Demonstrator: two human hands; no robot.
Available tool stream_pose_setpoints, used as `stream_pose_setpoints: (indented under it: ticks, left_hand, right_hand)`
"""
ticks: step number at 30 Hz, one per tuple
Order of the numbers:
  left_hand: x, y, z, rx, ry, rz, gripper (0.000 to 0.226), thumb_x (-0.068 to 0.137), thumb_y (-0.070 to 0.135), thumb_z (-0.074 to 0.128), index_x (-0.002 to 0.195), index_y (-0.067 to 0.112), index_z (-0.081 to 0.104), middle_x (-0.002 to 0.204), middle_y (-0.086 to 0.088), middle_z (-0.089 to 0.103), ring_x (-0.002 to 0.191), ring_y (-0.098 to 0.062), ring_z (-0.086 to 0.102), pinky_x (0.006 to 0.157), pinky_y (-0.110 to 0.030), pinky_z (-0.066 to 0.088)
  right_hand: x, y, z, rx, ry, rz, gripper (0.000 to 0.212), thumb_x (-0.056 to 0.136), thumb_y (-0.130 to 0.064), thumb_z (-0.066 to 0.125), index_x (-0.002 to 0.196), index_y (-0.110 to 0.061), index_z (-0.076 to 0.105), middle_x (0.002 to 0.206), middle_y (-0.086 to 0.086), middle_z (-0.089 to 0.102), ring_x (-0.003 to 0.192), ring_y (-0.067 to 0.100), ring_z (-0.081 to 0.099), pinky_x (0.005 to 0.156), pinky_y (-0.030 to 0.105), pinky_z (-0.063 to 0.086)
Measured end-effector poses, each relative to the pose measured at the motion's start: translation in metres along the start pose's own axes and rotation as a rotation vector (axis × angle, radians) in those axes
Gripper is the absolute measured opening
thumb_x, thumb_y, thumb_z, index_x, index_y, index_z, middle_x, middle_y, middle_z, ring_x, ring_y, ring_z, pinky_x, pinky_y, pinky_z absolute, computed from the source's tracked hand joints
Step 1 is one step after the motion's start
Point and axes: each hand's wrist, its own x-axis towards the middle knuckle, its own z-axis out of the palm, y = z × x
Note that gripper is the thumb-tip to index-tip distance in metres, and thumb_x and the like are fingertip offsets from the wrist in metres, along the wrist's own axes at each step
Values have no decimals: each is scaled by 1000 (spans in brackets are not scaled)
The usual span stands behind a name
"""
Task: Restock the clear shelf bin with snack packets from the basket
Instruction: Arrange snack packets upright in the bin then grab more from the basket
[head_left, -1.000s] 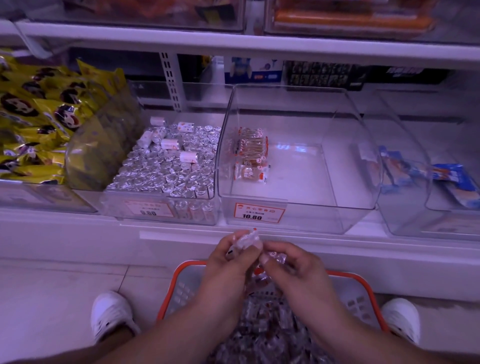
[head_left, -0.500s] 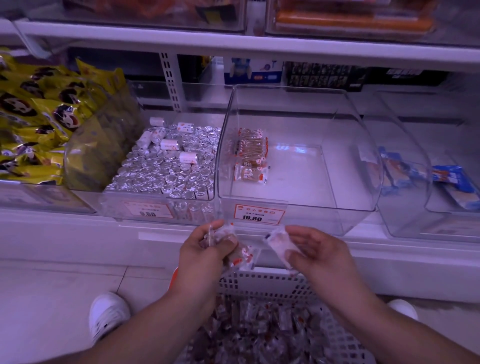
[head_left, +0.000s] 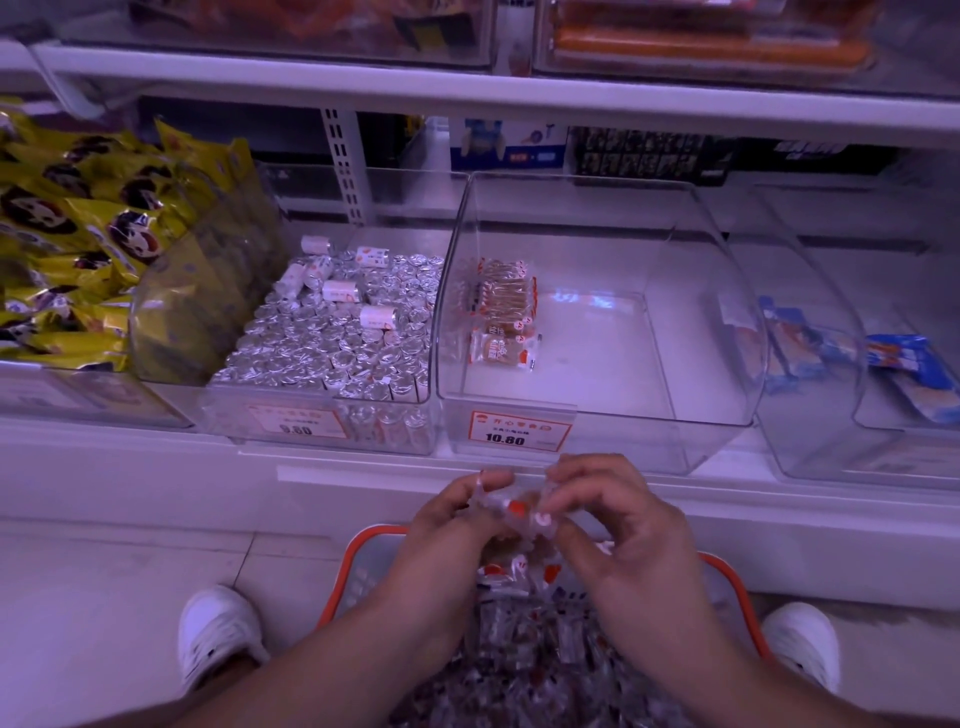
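Note:
The clear shelf bin (head_left: 597, 436) stands on the shelf right in front, with a 10.80 price tag and a few snack packets (head_left: 501, 322) stacked at its left side. Below it, an orange-rimmed basket (head_left: 727, 571) full of clear-wrapped packets sits on the floor between my feet. My left hand (head_left: 447, 519) and my right hand (head_left: 618, 514) meet above the basket, just under the shelf edge. Together they hold a small bunch of snack packets (head_left: 519, 512) with red and white marks, fingers curled round them.
Left of the bin is a bin of silver foil-wrapped rolls (head_left: 332, 338), then yellow snack bags (head_left: 78, 249). To the right stand clear bins with blue packets (head_left: 904, 369). A shelf board (head_left: 467, 98) runs overhead. My white shoes (head_left: 218, 634) flank the basket.
My hands were apart half a second ago, each with packets; they have come back together over the basket and hold the packets as one bunch. The view has dropped a little.

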Motion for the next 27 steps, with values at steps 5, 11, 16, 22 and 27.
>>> stream_pose_setpoints:
  ticks: [5, 11, 16, 22, 27]
  left_hand:
    - [-1, 5, 0, -6, -139, -35, 35, 79, -5, 61, 108, 11, 73, 106, -18, 74, 88, -29, 71, 73, -38, 59]
    - [0, 10, -4, 54, -134, -49, 27, 90, 13, 57, 113, 14, 71, 103, -17, 73, 78, -25, 69, 68, -36, 55]
    - [-6, -1, 4, 75, -67, 44, 24, 89, 17, 68, 113, 13, 69, 112, -28, 68, 96, -37, 68, 88, -52, 54]
    - [-10, -1, -1, 487, -70, 400, 36, 92, 8, 66, 118, 34, 64, 92, 1, 75, 82, -8, 69, 73, -15, 52]
    - [-12, -6, 2, 609, -110, 474, 46, 92, 34, 67, 133, 46, 48, 101, 11, 70, 95, -2, 66, 83, -14, 50]
  right_hand:
    - [5, 8, 2, 312, -116, 253, 43, 82, 24, 57, 73, -17, 66, 124, 2, 66, 113, 13, 66, 88, 30, 57]
    - [8, 13, -3, 496, -104, 369, 38, 78, 21, 44, 67, -3, 72, 114, 11, 71, 114, 23, 65, 97, 38, 50]
    - [-5, 9, 11, 252, -144, 328, 32, 90, 12, 57, 113, -11, 61, 123, -15, 64, 116, 2, 61, 88, 18, 50]
    - [-18, 12, 22, 549, -2, 692, 73, 83, 0, 70, 145, -19, 37, 126, -8, 62, 93, 2, 69, 72, 21, 55]
    - [-14, 8, 23, 757, -168, 791, 29, 86, -17, 58, 110, -10, 74, 108, 15, 73, 94, 20, 70, 86, 39, 53]
